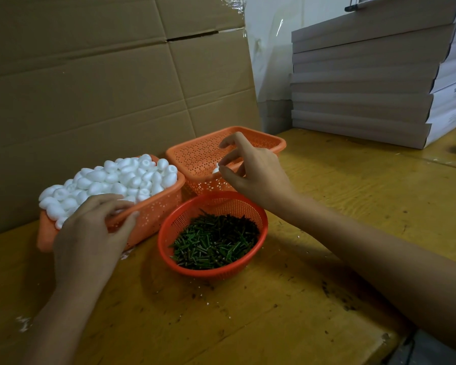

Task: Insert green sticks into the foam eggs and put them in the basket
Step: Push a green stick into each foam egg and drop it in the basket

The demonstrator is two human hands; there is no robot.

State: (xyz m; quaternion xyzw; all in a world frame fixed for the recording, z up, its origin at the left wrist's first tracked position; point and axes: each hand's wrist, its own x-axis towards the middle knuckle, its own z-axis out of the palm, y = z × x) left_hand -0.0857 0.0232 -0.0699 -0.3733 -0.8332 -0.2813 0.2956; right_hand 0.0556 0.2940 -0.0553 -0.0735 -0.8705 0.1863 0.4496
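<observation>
A white egg [216, 170] lies in the basket [195, 156], just under the spread fingers of the right hand [256, 177]. The left hand [90, 233] grips the rim of the egg-heaped bin [153, 214]

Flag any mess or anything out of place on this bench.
White foam crumbs lie loose on the table at the near left edge, and dark specks are scattered near the stick basket. Nothing is tipped or broken.
</observation>
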